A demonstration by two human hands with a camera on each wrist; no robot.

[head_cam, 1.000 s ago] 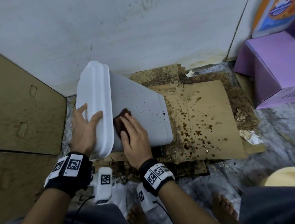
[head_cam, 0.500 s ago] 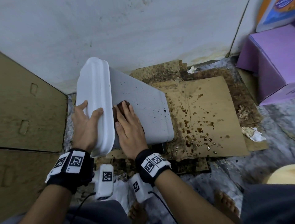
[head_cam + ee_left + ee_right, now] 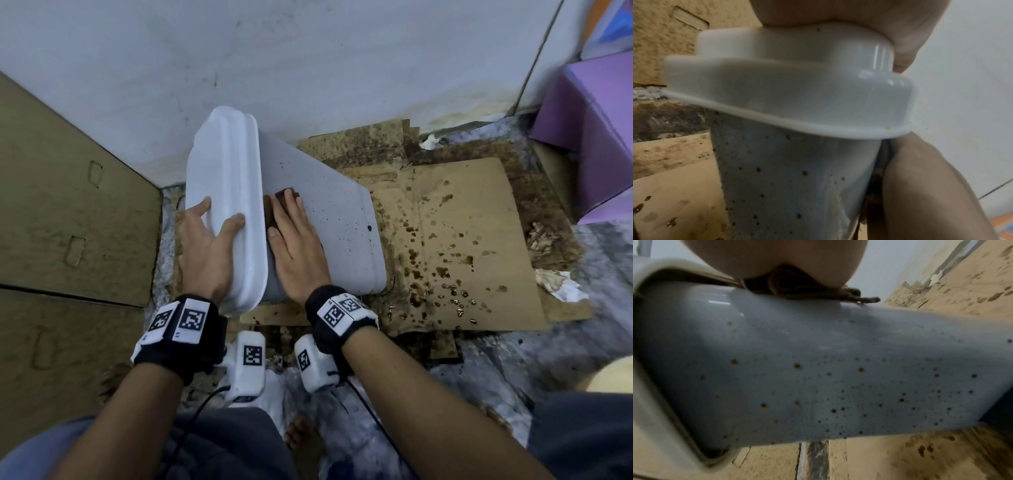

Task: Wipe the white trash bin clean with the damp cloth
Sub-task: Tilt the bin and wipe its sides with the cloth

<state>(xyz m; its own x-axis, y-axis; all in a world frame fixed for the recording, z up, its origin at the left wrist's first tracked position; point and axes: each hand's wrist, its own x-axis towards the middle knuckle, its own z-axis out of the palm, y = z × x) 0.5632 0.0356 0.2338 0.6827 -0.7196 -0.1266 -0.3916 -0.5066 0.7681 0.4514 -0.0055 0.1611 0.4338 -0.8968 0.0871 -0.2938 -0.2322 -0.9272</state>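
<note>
The white trash bin (image 3: 329, 219) lies on its side on stained cardboard, lid (image 3: 226, 185) to the left, its wall speckled with dark brown spots (image 3: 838, 386). My left hand (image 3: 212, 240) grips the lid, thumb over its side and fingers behind its top; the left wrist view shows the palm (image 3: 859, 11) against the lid (image 3: 797, 97). My right hand (image 3: 298, 240) lies flat on the bin wall just beside the lid rim, pressing a dark brown cloth (image 3: 282, 198) under its fingers. The cloth (image 3: 797, 287) bunches beneath the palm (image 3: 777, 256).
Flattened cardboard (image 3: 462, 240) with wet brown drops lies right of the bin. A purple box (image 3: 592, 137) stands at the right, cardboard panels (image 3: 68, 205) at the left, a white wall (image 3: 308, 68) behind. Crumpled paper (image 3: 558, 287) lies on the floor. My bare foot (image 3: 301, 435) is below.
My right hand has slid the cloth away from me along the bin wall next to the lid rim, and its fingers have flattened. The left hand keeps its hold on the lid.
</note>
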